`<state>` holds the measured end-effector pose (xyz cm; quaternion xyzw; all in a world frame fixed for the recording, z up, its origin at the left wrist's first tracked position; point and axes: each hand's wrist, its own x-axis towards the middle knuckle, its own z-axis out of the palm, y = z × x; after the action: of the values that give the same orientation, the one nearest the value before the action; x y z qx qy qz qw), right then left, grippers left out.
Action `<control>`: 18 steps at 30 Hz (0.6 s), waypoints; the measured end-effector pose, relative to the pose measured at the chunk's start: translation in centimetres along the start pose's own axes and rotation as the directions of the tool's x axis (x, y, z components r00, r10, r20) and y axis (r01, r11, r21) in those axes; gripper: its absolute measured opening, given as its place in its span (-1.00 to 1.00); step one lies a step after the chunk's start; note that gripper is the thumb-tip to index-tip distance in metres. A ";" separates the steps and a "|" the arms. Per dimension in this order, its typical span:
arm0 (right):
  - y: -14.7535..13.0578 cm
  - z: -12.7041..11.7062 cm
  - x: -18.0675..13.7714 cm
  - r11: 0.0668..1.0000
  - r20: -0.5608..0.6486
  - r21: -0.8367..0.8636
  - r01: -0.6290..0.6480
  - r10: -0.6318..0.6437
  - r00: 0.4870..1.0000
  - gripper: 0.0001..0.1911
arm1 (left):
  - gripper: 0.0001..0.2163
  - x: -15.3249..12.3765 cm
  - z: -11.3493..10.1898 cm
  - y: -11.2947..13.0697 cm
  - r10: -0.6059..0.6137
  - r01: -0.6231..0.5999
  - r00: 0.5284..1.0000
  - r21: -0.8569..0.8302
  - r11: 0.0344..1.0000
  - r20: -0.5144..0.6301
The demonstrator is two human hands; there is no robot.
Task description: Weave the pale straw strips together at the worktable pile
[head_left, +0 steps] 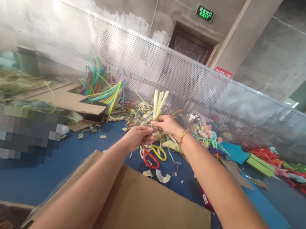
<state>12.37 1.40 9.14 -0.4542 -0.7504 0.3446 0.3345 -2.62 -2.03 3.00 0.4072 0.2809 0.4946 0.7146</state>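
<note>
Out over the table, a small bundle of pale yellow strips [159, 101] stands upright with its ends fanned at the top. My right hand [168, 124], a gold bracelet on its wrist, pinches the bundle's lower part between thumb and fingers. Just below and to the left, my left hand [139, 135] closes its fingers on the bottom end, which is mostly hidden by them. Under the hands lie two scissor-like loops, one red [150, 160] and one yellow [159, 153]; their blades do not show. Behind the bundle is a heap of dry leafy scraps [143, 112].
A cardboard sheet [159, 214] covers the table's near edge. Colourful stems [97, 79] stand in a cardboard box [64, 97] at left. A lidded jar [192, 121] and paper flowers [208, 134] sit at right, near blue sheets [265, 207]. A perforated metal screen [139, 55] runs behind.
</note>
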 end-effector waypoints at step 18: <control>0.2 0.5 -0.4 0.952 -0.021 -0.273 0.137 -0.148 0.989 -0.77 | -0.92 -0.1 -0.2 0.1 -0.047 0.048 0.998 -0.024 0.999 0.028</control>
<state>12.19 1.00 8.63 -0.4473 -0.8142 0.2045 0.3085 -2.90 -2.04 3.00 0.3983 0.2746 0.4753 0.7349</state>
